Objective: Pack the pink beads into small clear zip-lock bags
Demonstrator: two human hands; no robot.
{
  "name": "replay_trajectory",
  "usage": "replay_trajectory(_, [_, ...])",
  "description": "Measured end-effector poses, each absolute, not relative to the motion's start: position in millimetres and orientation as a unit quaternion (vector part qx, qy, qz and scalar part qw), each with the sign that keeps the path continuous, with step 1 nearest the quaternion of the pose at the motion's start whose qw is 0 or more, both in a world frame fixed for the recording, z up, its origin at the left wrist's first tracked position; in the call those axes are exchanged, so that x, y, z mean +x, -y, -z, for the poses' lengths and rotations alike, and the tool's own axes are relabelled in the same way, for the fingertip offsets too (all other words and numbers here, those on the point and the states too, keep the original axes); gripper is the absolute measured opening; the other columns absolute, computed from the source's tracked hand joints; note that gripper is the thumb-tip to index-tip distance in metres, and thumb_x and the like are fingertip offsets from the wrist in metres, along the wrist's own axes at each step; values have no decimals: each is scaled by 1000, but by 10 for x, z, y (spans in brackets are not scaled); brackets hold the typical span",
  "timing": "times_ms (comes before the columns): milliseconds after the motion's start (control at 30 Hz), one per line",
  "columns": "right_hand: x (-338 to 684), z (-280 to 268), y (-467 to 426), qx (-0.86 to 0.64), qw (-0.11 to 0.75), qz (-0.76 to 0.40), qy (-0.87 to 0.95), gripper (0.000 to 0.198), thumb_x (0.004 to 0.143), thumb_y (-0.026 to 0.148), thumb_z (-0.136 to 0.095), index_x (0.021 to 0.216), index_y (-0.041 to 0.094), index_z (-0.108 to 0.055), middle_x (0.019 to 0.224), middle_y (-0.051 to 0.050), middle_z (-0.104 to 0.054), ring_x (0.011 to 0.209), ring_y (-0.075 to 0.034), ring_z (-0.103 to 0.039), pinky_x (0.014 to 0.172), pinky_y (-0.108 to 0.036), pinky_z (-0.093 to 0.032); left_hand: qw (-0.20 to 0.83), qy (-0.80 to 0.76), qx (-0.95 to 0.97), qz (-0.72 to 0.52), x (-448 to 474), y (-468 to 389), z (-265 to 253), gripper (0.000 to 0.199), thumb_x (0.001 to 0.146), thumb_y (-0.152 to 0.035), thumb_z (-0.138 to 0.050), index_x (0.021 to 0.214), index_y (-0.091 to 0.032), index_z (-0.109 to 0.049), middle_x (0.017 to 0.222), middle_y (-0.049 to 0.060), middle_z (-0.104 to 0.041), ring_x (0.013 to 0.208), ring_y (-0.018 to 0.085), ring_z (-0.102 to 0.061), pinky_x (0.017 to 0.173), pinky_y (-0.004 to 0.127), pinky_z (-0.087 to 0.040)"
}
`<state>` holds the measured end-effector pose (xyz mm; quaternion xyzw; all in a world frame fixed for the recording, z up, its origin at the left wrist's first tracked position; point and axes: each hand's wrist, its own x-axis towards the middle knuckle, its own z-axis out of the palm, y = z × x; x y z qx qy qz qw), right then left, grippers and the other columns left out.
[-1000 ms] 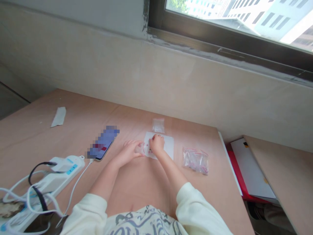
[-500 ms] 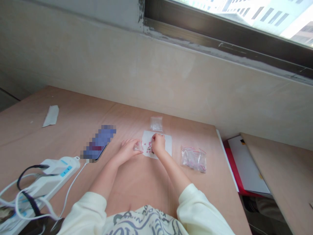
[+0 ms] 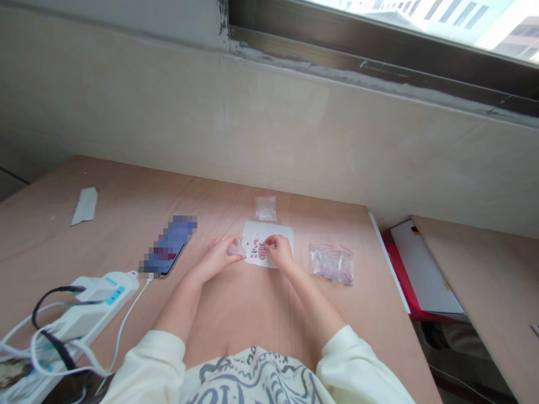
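My left hand [image 3: 219, 256] is curled at the left edge of a white paper sheet [image 3: 286, 231], its thumb and fingers around a small clear zip bag [image 3: 239, 247] with a red line along its mouth. Small pink and dark beads [image 3: 255, 248] lie scattered and clustered on the paper. Over the right side of the cluster, my right hand [image 3: 280, 251] has thumb and fingertips pinched together. Whatever sits between those fingertips is too small to make out.
Beyond the paper lies a clear zip bag [image 3: 265, 208]; to its right are filled zip bags [image 3: 332, 264]. A phone [image 3: 170, 247], a power strip [image 3: 96, 308] with cables, and a paper scrap [image 3: 85, 206] are on the left. A wall [image 3: 168, 112] borders the table.
My right hand has shifted a little toward the near right side of the bead cluster, uncovering more beads. My left hand stays around the bag. The view has tilted slightly.
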<state>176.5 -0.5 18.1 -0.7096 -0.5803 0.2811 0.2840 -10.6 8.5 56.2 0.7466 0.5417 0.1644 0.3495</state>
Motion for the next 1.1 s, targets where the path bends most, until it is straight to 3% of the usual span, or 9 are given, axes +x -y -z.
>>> replay_trajectory(367, [1815, -200, 6, -704, 276, -297, 584, 4, 60, 14, -55, 56, 15, -54, 62, -2, -53, 62, -12, -46, 59, -24, -34, 356, -527, 754, -165, -116, -91, -493, 46, 61, -38, -59, 102, -17, -50, 105, 9, -55, 100, 23, -47, 88, 35, -33])
replay_trajectory(500, [1717, -367, 46, -690, 336, -356, 533, 4, 61, 18, -54, 58, 16, -55, 60, 0, -54, 55, -10, -46, 56, -22, -36, 357, -535, 748, -163, -77, -72, -496, 45, 60, -37, -60, 100, -17, -51, 100, 9, -57, 96, 23, -49, 84, 35, -35])
replay_trajectory(667, [1510, -411, 124, -619, 402, -396, 546, 14, 66, 26, -52, 73, 17, -59, 71, -2, -58, 61, -11, -49, 60, -23, -39, 361, -527, 751, -168, -7, -65, -443, 41, 59, -39, -60, 94, -19, -53, 93, 6, -60, 89, 22, -53, 80, 33, -38])
replay_trajectory(833, [1687, -195, 149, -701, 350, -284, 552, 12, 65, 19, -51, 73, 15, -59, 78, -7, -55, 74, -15, -48, 71, -28, -37, 354, -523, 753, -186, -65, -50, -452, 43, 60, -42, -59, 96, -20, -52, 94, 6, -60, 93, 23, -52, 81, 33, -38])
replay_trajectory(1100, [1824, -87, 110, -689, 284, -287, 602, 11, 64, 13, -51, 67, 18, -60, 69, -2, -51, 71, -14, -47, 68, -26, -36, 367, -535, 737, -188, -103, 55, -565, 46, 60, -39, -59, 99, -16, -50, 106, 10, -55, 100, 23, -48, 87, 35, -35])
